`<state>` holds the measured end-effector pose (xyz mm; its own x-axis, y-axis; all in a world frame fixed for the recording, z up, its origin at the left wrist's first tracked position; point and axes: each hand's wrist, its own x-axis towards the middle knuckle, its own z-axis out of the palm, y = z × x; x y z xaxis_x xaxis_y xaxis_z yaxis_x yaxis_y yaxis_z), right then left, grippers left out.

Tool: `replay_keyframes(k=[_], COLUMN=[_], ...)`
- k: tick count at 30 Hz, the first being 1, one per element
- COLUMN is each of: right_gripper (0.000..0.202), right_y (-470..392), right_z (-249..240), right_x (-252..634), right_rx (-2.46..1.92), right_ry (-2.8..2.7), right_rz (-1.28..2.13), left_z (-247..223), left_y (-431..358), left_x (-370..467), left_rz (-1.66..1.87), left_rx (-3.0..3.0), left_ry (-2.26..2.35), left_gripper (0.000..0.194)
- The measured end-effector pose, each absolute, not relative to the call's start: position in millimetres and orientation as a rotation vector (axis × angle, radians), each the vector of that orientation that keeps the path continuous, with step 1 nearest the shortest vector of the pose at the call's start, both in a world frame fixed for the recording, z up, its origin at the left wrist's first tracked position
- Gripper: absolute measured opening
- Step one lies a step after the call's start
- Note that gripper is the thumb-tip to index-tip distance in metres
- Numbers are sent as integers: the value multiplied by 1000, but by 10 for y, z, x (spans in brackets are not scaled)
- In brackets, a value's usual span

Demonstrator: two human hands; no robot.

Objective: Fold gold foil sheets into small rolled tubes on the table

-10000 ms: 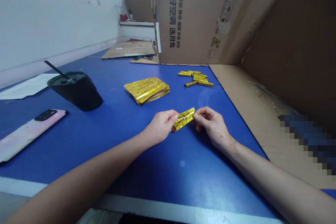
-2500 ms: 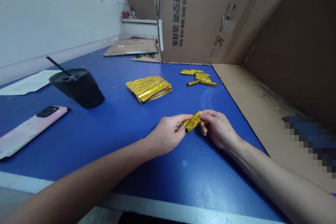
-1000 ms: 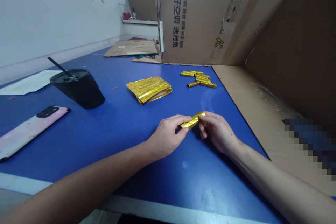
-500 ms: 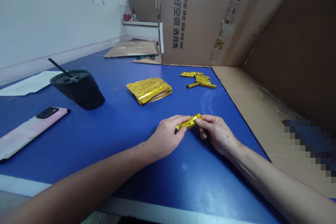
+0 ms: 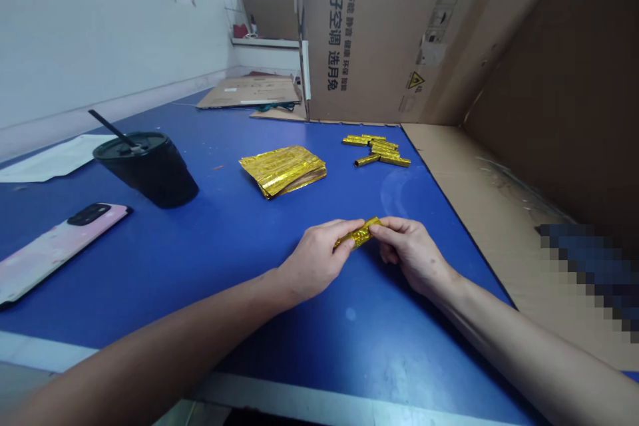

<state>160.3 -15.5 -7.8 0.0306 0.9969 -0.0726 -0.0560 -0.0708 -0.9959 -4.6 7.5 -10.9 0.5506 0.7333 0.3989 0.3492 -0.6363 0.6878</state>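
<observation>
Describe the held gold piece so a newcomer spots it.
Over the blue table, find the left hand and right hand, close together. They pinch the gold piece, nearer the camera than the gold stack and gold rolls. Unlike those, which lie on the table, it alone is held.

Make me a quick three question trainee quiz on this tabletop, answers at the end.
1. True or false: the left hand and the right hand grip the same gold piece.
2. Where do the stacked gold sheets lie? A) between the black cup and the gold rolls; B) inside the cup; C) under the hands.
3. Fill in: the phone lies with its cameras facing ___.
Key: 1 true; 2 A; 3 up.
</observation>
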Motion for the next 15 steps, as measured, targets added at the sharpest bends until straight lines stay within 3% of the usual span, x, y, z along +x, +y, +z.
replay_keyframes(k=[15], right_gripper=[17], right_y=[-208], right_z=[-77], right_x=[1539], right_rx=[-1325], right_ry=[-1205], right_rz=[1164], left_z=[-123], left_y=[24], left_x=[-6], left_rz=[970], left_rx=[2147], left_ry=[864], left_gripper=[30])
